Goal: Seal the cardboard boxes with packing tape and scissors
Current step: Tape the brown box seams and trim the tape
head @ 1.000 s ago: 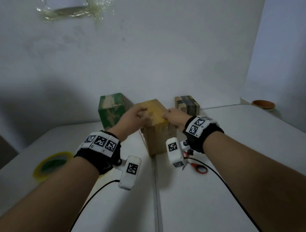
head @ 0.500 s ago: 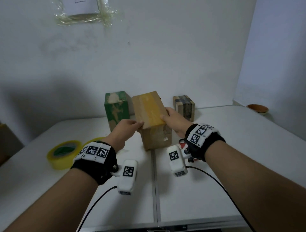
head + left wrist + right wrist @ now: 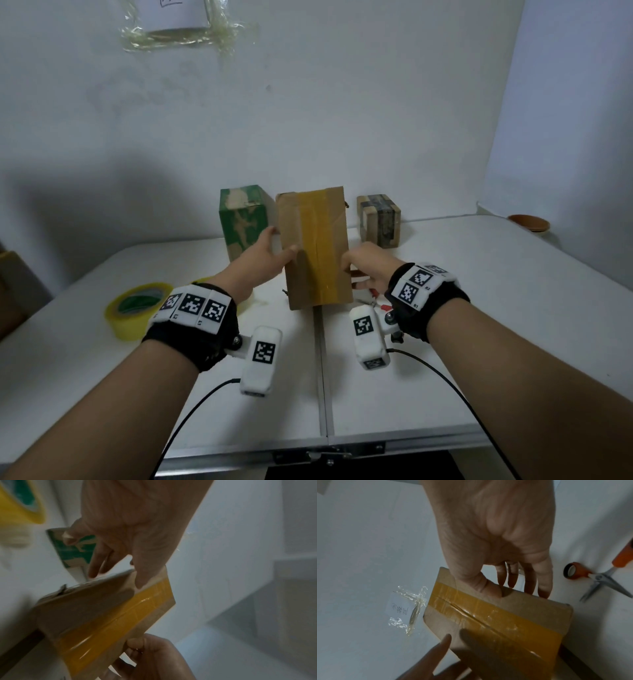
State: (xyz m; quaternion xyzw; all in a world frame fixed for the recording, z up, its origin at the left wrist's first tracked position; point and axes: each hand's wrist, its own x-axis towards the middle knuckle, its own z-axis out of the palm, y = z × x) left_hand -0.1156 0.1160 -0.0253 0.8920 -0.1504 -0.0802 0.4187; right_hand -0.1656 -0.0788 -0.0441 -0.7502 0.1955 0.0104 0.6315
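Note:
A brown cardboard box (image 3: 313, 246) with a yellow tape strip down its seam is held tilted between both hands, taped face toward me. My left hand (image 3: 282, 241) grips its left edge, thumb on the face and fingers behind. My right hand (image 3: 351, 274) grips the right edge the same way, thumb (image 3: 488, 586) on the taped face. The box's lower end is near the table. A yellow tape roll (image 3: 137, 308) lies at the left. Orange-handled scissors (image 3: 599, 577) lie open on the table just right of the box, mostly hidden in the head view.
A green box (image 3: 243, 219) stands behind the left hand and a small taped box (image 3: 378, 221) at the back right, both against the wall. A terracotta dish (image 3: 529, 222) sits at the far right. A seam runs down the white table (image 3: 445, 342).
The box has been tipped back from standing upright, so its taped face now points toward me. Both hands slid down from its top to its sides.

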